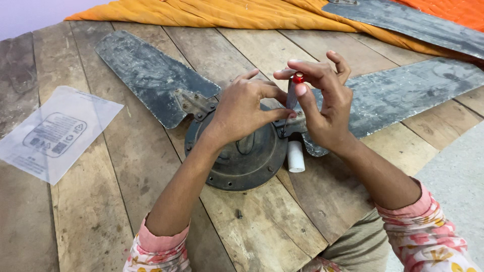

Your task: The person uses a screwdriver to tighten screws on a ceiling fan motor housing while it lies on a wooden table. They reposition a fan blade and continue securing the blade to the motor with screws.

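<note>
Screwdriver (294,90) upright over fan hub (237,156), pinched by both hands.
Right hand (322,100) grips its red cap at 12 o'clock; left hand (242,108) pinches the shaft, hiding the tip.

Under your fingers (262,108), a dull, grimy metal fan hub (242,158) on rough, weathered wood planks (101,211); your fingertips pinch a glossy red-capped screwdriver (294,88); beyond, quilted orange cloth (201,12).

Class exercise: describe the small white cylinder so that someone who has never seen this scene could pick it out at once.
Find the round, dark metal fan motor housing in the middle of the wooden plank table. At its right edge, just below the right hand, lies the small white cylinder. It is the only clean, bright white, tube-shaped thing among the grimy grey fan blades.
</note>
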